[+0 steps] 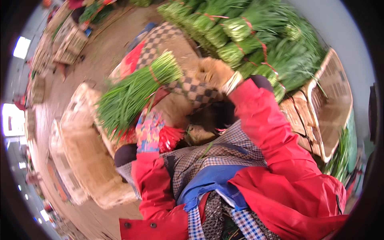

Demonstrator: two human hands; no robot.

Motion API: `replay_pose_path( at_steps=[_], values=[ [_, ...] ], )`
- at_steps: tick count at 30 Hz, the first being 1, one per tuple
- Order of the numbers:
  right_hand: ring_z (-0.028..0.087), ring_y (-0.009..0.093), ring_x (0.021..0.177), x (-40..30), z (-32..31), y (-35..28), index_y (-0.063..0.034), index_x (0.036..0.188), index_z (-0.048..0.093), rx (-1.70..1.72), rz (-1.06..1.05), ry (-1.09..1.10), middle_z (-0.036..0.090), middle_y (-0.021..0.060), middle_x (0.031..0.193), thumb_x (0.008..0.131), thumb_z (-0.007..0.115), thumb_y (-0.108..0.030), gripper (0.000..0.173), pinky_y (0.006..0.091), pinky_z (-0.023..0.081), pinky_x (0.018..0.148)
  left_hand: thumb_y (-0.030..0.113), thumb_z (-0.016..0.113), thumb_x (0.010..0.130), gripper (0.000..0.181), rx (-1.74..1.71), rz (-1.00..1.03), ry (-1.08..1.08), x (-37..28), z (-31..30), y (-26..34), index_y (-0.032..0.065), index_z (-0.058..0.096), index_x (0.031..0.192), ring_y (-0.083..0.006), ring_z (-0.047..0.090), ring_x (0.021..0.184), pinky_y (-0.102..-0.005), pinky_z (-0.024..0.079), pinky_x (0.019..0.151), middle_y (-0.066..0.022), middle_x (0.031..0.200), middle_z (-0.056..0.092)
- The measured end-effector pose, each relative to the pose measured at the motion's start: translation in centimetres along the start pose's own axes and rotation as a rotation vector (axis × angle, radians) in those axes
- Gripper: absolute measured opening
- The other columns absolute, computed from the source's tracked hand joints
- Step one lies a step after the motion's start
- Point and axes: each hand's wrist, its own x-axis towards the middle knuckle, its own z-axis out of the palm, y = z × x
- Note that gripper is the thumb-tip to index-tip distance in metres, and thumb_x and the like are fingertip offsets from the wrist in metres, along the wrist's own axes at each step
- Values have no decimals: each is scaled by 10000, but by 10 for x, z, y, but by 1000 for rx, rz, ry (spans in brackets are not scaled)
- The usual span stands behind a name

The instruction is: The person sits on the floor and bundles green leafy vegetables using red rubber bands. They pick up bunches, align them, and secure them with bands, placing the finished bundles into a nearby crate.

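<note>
A bundle of long green stalks (138,87), probably garlic chives, lies slanted with its pale cut ends toward the upper right. An orange band (154,75) circles it near those ends. My left hand (150,118), in a patterned glove or cuff, holds the bundle from below, and the leaves hide part of it. My right hand (214,73), in a brown work glove, is over a checkered surface (195,87) just right of the cut ends, apart from them. Its fingers are curled and blurred. Red plastic strips (170,139) hang beside my left wrist.
Tied green bundles (240,33) are heaped at the upper right. A plastic crate (331,105) stands on the right; worn crates (93,150) stand on the left. More crates (70,42) sit across the floor (111,51). My checked apron (210,156) covers my lap.
</note>
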Motion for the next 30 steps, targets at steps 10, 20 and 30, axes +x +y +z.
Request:
replay_pose_path(
  at_steps=[10,20,30],
  values=[
    [597,251,789,-214,5,-86,-120,939,617,0,-253,-5,593,68,917,875,501,-229,171,357,481,616,152,550,864,222,989,-205,104,-41,85,-46,32,637,1029,-68,434,421,-209,327,387,-49,645,591],
    [605,326,937,-468,109,126,-51,1130,575,9,745,53,626,187,1031,863,550,-286,357,342,482,793,176,534,882,242,1167,74,43,-45,78,-56,46,631,1061,-69,451,452,-206,324,381,-54,643,574],
    [621,371,839,-423,114,218,8,983,578,-379,1104,390,609,265,928,812,499,-94,213,420,506,728,169,539,880,248,1210,79,88,-46,88,-62,51,618,1082,-71,455,450,-208,329,382,-57,649,577]
  ],
)
